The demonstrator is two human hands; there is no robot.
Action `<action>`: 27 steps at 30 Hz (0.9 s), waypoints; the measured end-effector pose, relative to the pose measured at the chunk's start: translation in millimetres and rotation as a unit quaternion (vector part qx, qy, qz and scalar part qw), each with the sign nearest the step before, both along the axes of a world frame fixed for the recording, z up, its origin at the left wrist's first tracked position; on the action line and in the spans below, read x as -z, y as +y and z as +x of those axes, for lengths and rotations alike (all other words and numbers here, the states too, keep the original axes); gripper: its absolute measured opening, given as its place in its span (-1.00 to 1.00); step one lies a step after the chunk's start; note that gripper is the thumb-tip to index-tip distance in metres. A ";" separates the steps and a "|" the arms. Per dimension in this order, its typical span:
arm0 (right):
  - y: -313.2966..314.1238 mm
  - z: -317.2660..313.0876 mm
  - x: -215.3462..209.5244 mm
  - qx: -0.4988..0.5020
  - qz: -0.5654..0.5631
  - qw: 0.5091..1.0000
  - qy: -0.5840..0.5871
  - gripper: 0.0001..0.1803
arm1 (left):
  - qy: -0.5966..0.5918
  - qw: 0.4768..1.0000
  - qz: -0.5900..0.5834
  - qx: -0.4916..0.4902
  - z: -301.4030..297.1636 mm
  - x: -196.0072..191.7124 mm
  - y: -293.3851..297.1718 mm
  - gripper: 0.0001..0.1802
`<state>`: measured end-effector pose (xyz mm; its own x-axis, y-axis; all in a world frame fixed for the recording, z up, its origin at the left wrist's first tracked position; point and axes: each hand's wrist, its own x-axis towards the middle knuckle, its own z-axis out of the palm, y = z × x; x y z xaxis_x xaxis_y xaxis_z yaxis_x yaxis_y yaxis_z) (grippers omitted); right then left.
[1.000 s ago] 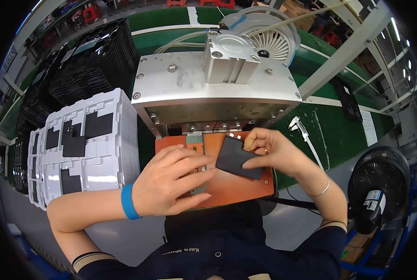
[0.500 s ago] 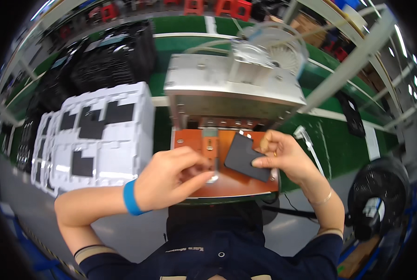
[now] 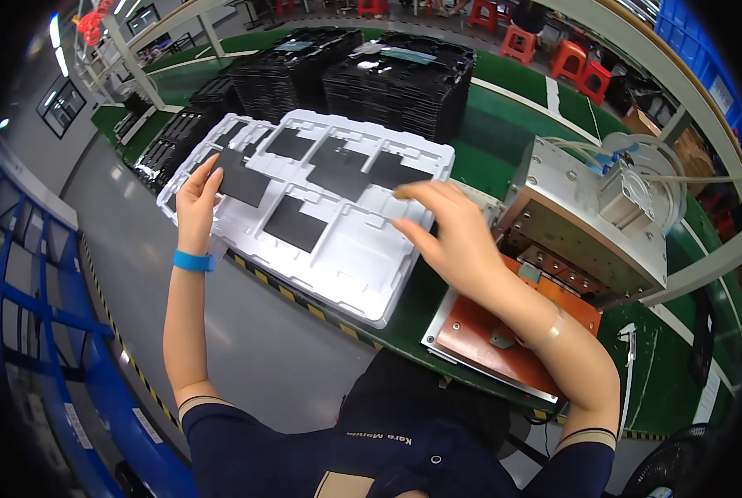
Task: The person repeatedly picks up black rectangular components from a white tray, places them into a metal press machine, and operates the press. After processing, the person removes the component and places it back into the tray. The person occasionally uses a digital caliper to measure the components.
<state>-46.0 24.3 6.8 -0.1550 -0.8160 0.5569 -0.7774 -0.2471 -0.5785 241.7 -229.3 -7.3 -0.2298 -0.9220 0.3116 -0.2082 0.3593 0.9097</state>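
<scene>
from my remote seat i watch the left hand [image 3: 196,197] hold a flat black piece [image 3: 246,184] over the left part of a white moulded tray [image 3: 356,286]. the piece's broad face is turned up toward my camera, and its slightly longer axis, as far as i can judge, slants from upper left down to lower right (its sides look close in length, so i trust that only loosely). the left thumb and fingers are clamped on its upper-left edge. that corner is hidden by the fingertips, and i cannot tell whether the underside touches the tray.

the piece covers part of the compartments behind it. other black pieces [image 3: 296,224] lie in the tray, some overlapping so that i can't make out every outline. the right forearm hides part of an orange base plate [image 3: 504,336] below the metal press [image 3: 587,228], and a fan [image 3: 666,461] is cut off at the lower right.

the left forearm rises almost straight, a blue wristband [image 3: 193,262] at the wrist. the right arm bends at the elbow and slants up and left; the right hand [image 3: 404,209] hangs over the tray's right end, thumb and forefinger spread apart.
</scene>
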 end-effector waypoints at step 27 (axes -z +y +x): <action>198.4 -33.4 -28.0 0.182 0.093 0.944 -0.261 -0.64 | -0.206 0.869 -0.423 0.156 -30.9 -16.8 79.6 -0.63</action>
<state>-79.3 222.7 34.7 -0.6570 -0.7321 0.1798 -0.3887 0.1246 -0.9129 210.8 -149.7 9.6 -0.6798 -0.2767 0.6792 -0.2261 0.9600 0.1648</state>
